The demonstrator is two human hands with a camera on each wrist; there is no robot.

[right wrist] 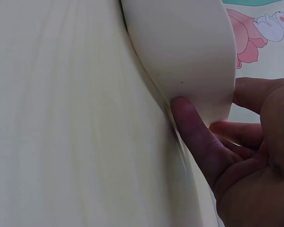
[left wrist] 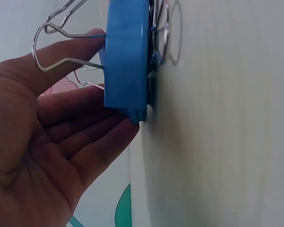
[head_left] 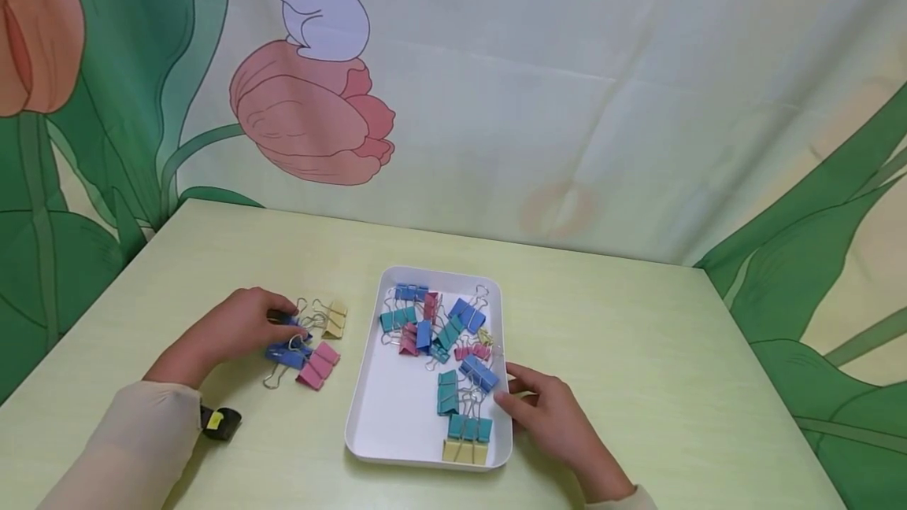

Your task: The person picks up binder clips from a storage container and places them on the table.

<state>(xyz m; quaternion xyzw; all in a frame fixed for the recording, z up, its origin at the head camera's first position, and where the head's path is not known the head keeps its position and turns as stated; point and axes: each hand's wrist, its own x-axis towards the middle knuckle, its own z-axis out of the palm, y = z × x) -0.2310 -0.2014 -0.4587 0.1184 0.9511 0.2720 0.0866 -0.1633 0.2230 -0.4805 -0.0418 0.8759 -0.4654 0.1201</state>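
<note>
Head view: hands (head_left: pixel 241 325) (head_left: pixel 556 419) hold blue clips (head_left: pixel 286 355), tray (head_left: pixel 393 423).

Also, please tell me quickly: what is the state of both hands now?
Left hand: closed, pinching a blue binder clip.
Right hand: closed, gripping the white tray at its side wall.

The hand (left wrist: pixel 52 137) touches a blue binder clip (left wrist: pixel 127 56).
</note>
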